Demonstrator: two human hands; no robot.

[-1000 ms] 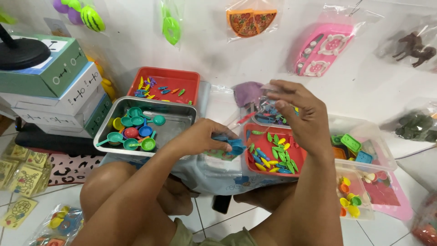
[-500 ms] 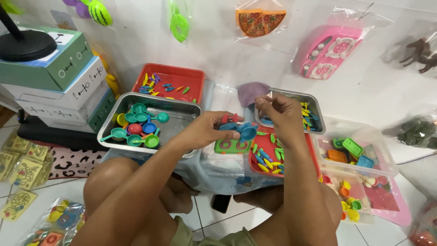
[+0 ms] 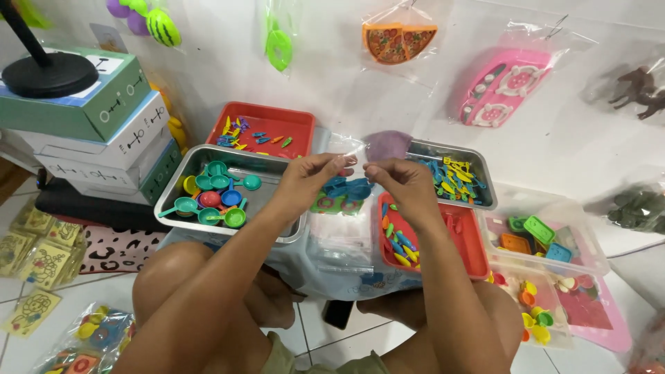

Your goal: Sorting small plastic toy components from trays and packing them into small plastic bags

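Both my hands are raised in front of me and pinch the top edge of a small clear plastic bag (image 3: 351,161). My left hand (image 3: 309,178) grips its left corner and my right hand (image 3: 404,184) its right corner. Blue toy pans (image 3: 350,187) and a green toy stove plate (image 3: 324,203) hang inside the bag. Under my left hand is a steel tray (image 3: 208,154) of colourful toy pans. A red tray (image 3: 465,239) with small coloured toy utensils lies below my right hand.
A second red tray (image 3: 277,119) and a second steel tray (image 3: 478,161) of small toy pieces stand at the back. A clear box (image 3: 575,228) of toy parts is at the right. Stacked cartons (image 3: 104,131) stand left. Bagged toys hang on the wall.
My right hand came back from the far steel tray to meet my left hand. The blue pans my left hand held now hang in the bag, which both hands hold higher.
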